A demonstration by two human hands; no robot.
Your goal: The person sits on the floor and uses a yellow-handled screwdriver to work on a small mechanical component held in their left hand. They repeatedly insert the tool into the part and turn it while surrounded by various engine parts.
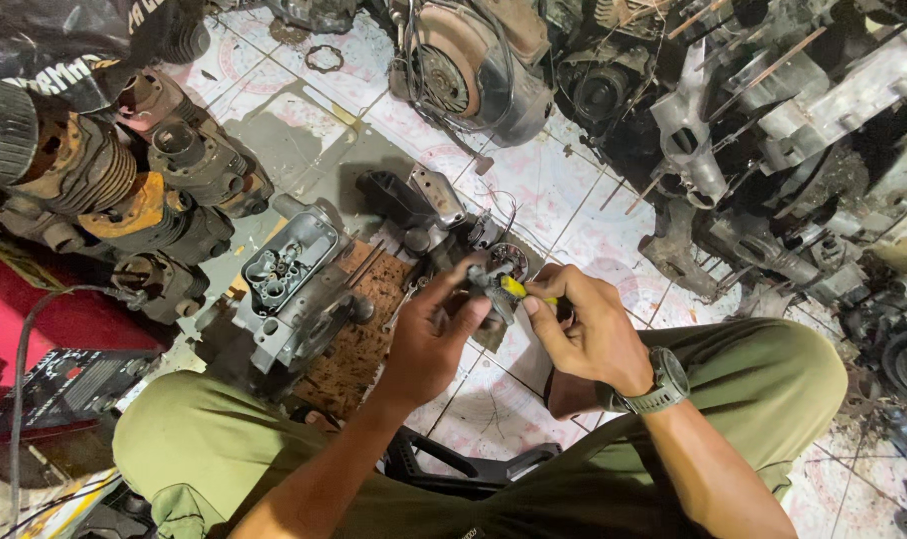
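Note:
My left hand (431, 334) grips a small dark metal engine part (495, 269) with thin wires trailing from it, held over the tiled floor between my knees. My right hand (585, 324), with a grey wristwatch (661, 384) on its wrist, pinches a yellow-handled tool (518, 289) whose tip rests against that part. Just left of my hands a grey metal engine casing (296, 284) with several round openings lies on a brown board (358, 319). My fingers hide most of the small part.
Rusty finned engine cylinders (104, 170) are stacked at the left. Engine blocks and cast housings (693, 140) crowd the top and right. A red case (24, 309) and a black box (69, 384) sit lower left. A black plastic piece (473, 469) lies under my legs.

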